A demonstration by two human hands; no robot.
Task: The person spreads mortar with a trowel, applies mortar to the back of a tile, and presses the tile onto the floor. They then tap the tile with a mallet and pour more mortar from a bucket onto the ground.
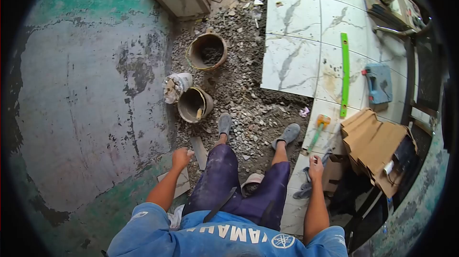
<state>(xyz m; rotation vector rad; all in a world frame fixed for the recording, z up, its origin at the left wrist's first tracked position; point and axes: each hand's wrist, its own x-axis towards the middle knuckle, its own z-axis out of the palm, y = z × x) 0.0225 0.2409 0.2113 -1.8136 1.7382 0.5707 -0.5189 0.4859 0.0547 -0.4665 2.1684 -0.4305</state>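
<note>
My left hand [181, 159] is raised beside my thigh, its fingers curled, with a small pale bit at the fingertips that I cannot make out. On the other side, my right hand [315, 167] is closed near the handle of an orange-headed mallet [317, 134] lying on the tiles; something small and pale shows at its fingertips. In front of my feet stand a bucket with a handled tool inside [206, 105], a white bucket of broken pieces [177, 86] and a bucket holding dark material [221, 61].
Marble-patterned tiles [290, 15] end at rough gravel [244, 61]. A green level [344, 75], a blue case [379, 83] and cardboard [375, 144] lie to the right. A tile stack [181, 1] stands by the worn wall [91, 89].
</note>
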